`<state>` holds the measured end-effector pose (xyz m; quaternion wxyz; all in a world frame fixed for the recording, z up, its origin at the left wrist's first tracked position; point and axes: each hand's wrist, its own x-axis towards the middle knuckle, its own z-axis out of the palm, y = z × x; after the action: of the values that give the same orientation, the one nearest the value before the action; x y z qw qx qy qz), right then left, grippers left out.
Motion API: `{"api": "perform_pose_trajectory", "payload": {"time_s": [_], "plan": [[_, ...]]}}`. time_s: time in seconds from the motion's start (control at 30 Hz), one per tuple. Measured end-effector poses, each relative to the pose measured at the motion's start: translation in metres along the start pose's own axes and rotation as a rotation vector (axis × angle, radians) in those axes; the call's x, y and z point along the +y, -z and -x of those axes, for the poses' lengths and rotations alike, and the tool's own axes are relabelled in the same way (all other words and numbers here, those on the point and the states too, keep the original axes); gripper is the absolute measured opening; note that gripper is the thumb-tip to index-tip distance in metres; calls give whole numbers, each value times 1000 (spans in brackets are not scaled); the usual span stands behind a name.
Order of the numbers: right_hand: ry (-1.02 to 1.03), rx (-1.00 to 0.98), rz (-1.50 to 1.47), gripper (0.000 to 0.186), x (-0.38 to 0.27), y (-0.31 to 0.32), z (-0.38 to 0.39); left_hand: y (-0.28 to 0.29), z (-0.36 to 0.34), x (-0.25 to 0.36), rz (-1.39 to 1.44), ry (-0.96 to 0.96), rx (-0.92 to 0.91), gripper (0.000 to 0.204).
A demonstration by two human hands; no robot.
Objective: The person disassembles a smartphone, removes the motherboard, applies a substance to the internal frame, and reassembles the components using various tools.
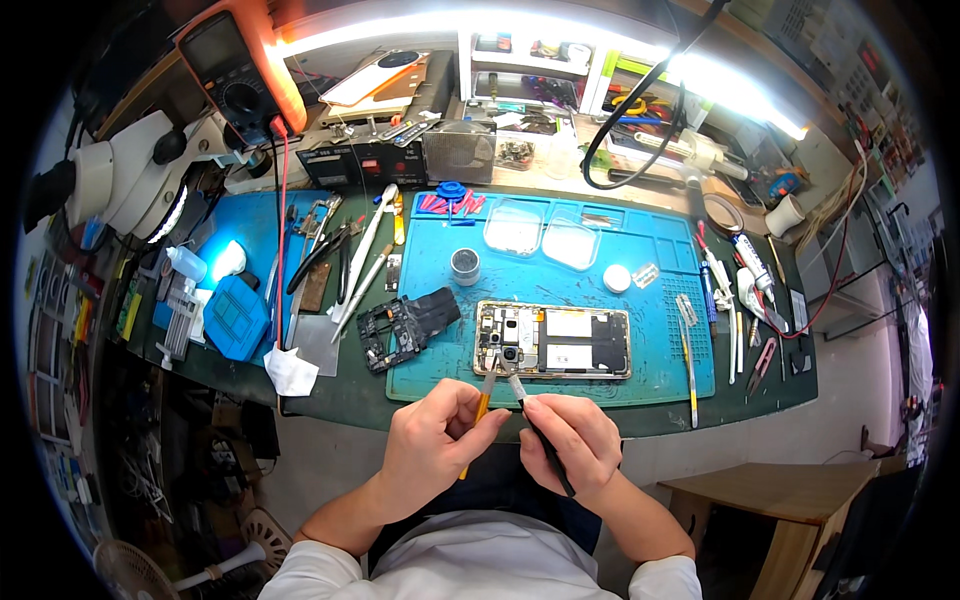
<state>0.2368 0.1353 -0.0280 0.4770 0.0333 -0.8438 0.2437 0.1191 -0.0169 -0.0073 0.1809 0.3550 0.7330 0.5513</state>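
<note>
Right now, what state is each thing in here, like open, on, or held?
Phone, back off, insides showing, flat on the blue mat
Left hand, closed on an orange-handled tool
Right hand, closed on a black-handled tool
Strip light, on
Multimeter, propped up, red lead plugged in; can't tell if on
Small jar, upright; can't tell if lidded

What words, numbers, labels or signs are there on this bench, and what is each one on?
Nothing here that I can quote reliably.
Multimeter: dial markings, too small.
Opened smartphone: fine print on white labels, too small.
Black box: pale and red marks, too blurred.
White-and-blue tube: printing, too small.
</note>
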Motion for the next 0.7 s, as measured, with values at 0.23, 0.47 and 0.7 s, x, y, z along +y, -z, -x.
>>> {"api": "perform_pose_trajectory", "payload": {"time_s": [0.23,0.47,0.7], "plan": [[-33,23,-1,35,0,1,-1,0,0,0,-1,-8,-4,25],[-126,84,-97,33,-1,6,5,-3,4,-7,-60,-74,68,29],[-168,60,-275,33,3,14,4,16,-7,-15,-422,-369,224,19]]}}
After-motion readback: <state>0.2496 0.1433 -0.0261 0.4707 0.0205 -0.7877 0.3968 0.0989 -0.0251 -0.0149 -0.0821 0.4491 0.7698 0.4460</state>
